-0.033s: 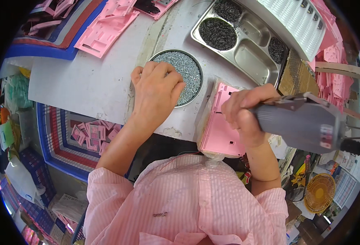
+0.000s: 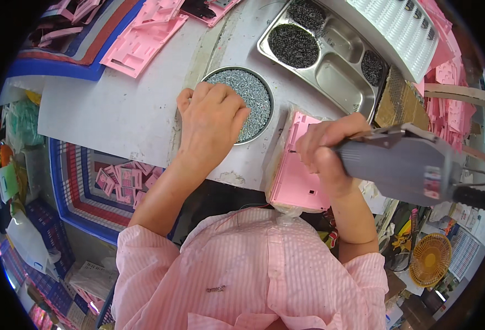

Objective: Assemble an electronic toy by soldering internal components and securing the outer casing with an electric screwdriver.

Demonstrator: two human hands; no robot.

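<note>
Screw dish (image 2: 256, 96) under left hand (image 2: 212, 124)

The round metal dish (image 2: 252, 94) full of small silver screws is sitting on the white table at about 11 o'clock from the picture's centre, with the left hand (image 2: 212, 121) lying over its lower left part. The grey electric screwdriver (image 2: 402, 162) is lying almost level at 3 o'clock, gripped by the right hand (image 2: 325, 148). Its thin bit is pointing left over the flat pink plastic panel (image 2: 297, 170) at the table's near edge.
</note>
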